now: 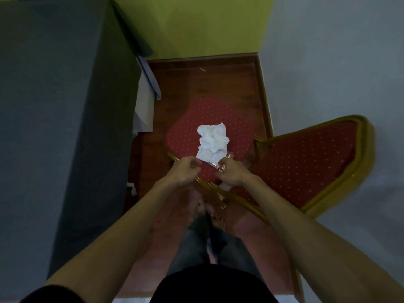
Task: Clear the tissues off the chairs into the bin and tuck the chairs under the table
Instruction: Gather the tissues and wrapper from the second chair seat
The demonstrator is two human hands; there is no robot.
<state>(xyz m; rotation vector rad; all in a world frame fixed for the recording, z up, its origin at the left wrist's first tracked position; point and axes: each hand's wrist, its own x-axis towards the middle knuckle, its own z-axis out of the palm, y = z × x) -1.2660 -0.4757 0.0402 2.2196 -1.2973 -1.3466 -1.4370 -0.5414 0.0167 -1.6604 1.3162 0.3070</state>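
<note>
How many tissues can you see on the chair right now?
1. A crumpled white tissue lies in the middle of the red chair seat, just beyond both hands. A small wrapper sits beside it near the right hand; more could be hidden under the tissue.

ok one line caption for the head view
Both hands reach over a red chair seat holding a crumpled tissue.

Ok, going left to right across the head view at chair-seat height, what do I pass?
Grey-covered table → left hand → crumpled tissue on the red seat → right hand, pinching a small wrapper → chair back → pale wall.
</note>
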